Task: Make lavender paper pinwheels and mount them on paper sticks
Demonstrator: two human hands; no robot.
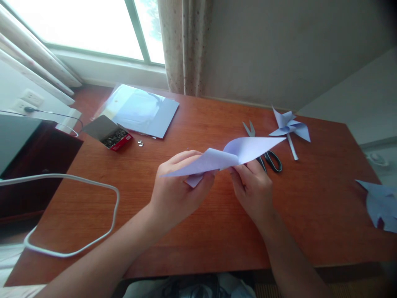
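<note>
Currently, head view: folded paper [217,159] held above desk [201,248], long axis left-right; left part pinched by left hand [175,190], fingers closed; centre gripped from below by nearer right hand [254,188], fingertips closed, contact partly hidden.

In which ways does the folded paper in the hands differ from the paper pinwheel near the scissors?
The folded paper is held up by the left hand, the right hand at its middle; the pinwheel lies on the table. The pinwheel shows a stick; on the folded paper none is visible. Both are pale and have curved, pointed paper blades.
</note>
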